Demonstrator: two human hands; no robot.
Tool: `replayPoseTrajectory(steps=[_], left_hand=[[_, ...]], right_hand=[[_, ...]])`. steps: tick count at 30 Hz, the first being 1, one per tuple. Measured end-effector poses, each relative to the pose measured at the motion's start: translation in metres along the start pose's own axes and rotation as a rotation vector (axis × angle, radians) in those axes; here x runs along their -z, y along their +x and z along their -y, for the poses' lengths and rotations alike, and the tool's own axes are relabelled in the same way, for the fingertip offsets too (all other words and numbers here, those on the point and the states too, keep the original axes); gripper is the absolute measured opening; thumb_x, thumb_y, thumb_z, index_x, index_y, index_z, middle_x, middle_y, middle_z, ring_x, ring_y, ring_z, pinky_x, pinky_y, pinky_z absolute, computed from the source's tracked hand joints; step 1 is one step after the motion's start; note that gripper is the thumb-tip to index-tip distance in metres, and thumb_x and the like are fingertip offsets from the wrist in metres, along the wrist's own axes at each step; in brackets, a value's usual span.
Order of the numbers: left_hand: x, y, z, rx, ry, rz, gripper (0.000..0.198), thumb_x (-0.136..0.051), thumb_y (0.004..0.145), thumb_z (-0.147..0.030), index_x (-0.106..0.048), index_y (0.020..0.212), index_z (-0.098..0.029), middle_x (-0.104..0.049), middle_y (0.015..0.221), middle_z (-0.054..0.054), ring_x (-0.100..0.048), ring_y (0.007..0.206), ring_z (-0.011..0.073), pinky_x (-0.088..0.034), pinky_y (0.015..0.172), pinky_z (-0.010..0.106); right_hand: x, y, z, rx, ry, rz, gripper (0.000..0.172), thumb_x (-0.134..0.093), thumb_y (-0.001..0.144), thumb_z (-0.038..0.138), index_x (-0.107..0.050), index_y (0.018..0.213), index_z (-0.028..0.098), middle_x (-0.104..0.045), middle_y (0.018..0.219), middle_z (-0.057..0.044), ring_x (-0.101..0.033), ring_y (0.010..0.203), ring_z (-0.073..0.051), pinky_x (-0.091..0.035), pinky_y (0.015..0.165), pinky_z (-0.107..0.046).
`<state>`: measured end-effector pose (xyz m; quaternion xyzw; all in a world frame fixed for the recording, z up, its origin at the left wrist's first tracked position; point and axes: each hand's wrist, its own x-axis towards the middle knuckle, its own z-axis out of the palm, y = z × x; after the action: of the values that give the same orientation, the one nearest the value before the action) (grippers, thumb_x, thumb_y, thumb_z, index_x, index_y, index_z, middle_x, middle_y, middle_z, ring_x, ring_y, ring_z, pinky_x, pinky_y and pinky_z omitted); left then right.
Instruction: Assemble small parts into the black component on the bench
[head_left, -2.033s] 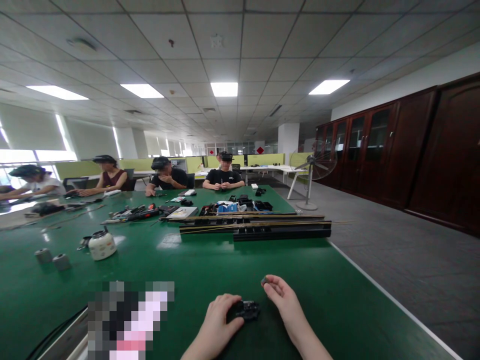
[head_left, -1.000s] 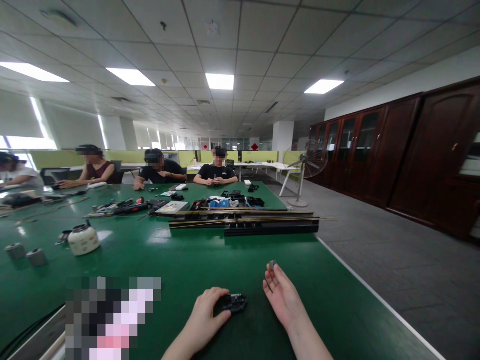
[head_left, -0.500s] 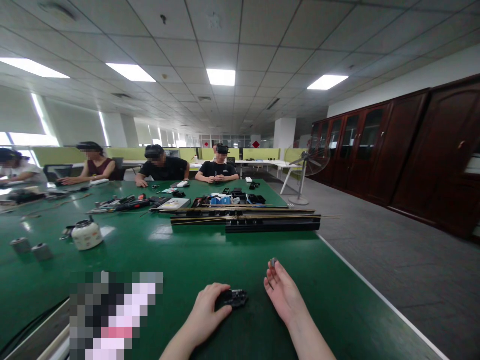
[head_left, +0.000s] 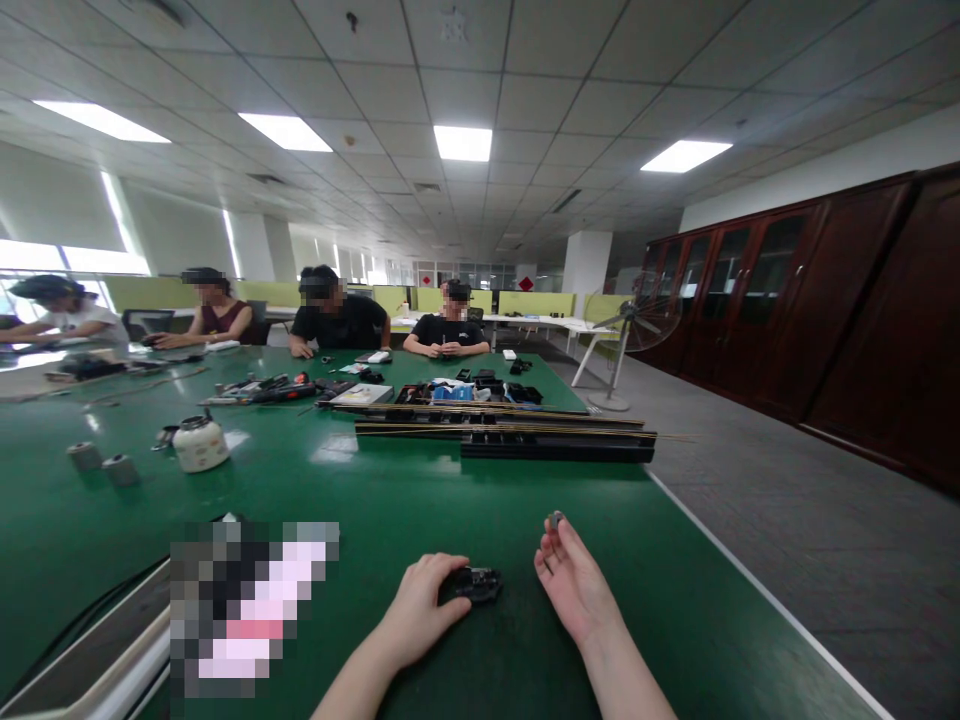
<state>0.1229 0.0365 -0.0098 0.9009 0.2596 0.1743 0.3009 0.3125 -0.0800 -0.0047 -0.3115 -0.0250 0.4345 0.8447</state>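
My left hand rests on the green table near its front edge, fingers curled over a small black part that lies on the mat. My right hand lies just to the right of it, palm turned inward, fingers loosely stretched. A tiny grey piece sits pinched at its fingertips. The two hands are a short gap apart.
Long black rails with thin rods lie across the table further back. A white pot and two small grey cylinders stand at the left. Several people sit at the far end. A standing fan and dark wooden cabinets line the right.
My right hand has turned and stretched its fingers from a curled pinch, still holding the tiny grey piece. My left hand stays on the black part. The view has shifted slightly.
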Motion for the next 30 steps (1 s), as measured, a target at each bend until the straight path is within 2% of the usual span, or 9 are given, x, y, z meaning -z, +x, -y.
replayPoseTrajectory(steps=[16, 30], left_hand=[[0.000, 0.001, -0.001, -0.021, 0.016, -0.012, 0.040, -0.060, 0.069, -0.023, -0.057, 0.108, -0.022, -0.061, 0.106, 0.005, -0.052, 0.101, 0.0233, -0.037, 0.090, 0.034], [-0.001, 0.000, -0.001, -0.033, 0.020, -0.025, 0.038, -0.060, 0.069, -0.022, -0.057, 0.107, -0.022, -0.061, 0.105, 0.004, -0.052, 0.100, 0.0227, -0.038, 0.089, 0.033]], right_hand=[[-0.007, -0.005, -0.003, -0.019, -0.043, -0.003, 0.023, -0.077, 0.059, 0.024, -0.065, 0.079, 0.022, -0.069, 0.076, 0.005, -0.059, 0.065, -0.006, -0.048, 0.060, -0.018], [-0.019, -0.016, -0.014, 0.085, -0.355, 0.059, 0.033, -0.078, 0.056, 0.033, -0.066, 0.084, 0.022, -0.068, 0.081, 0.000, -0.059, 0.067, -0.011, -0.046, 0.060, -0.022]])
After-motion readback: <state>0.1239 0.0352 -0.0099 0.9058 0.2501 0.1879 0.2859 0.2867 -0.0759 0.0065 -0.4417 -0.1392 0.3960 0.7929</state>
